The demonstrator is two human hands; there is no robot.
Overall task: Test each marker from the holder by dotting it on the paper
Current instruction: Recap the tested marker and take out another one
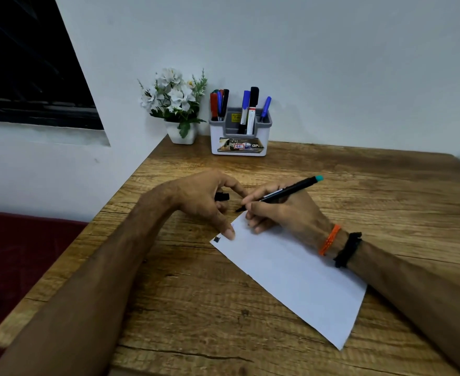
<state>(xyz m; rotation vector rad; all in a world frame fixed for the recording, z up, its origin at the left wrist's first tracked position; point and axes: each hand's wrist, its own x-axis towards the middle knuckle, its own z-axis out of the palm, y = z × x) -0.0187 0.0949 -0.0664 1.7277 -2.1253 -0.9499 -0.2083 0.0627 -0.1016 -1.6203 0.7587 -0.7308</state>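
Nearest the camera, the paper (291,275) lay slantwise on the wooden surface (196,308), its long axis running from the near right corner up toward the far left, and everything else is placed from it. At its far left corner a small dark mark (217,239) already showed, and the left hand (204,202) pressed a fingertip onto the sheet just beside that mark while its curled fingers held what looked like a black cap (221,196). Over the far edge of the paper, the right hand (283,210) pinched a black marker (280,194) in a writing grip, teal end raised away to the far right and tip pointing left and down. That tip hung just past the paper's far edge, over bare wood, so the next dot would likely need it drawn back a little toward the sheet; the right hand was the nearer one for this. Well beyond the paper, against the wall, stood the holder (239,137) with the remaining markers (246,107) upright in it, and left of that a small pot of white flowers (173,99).
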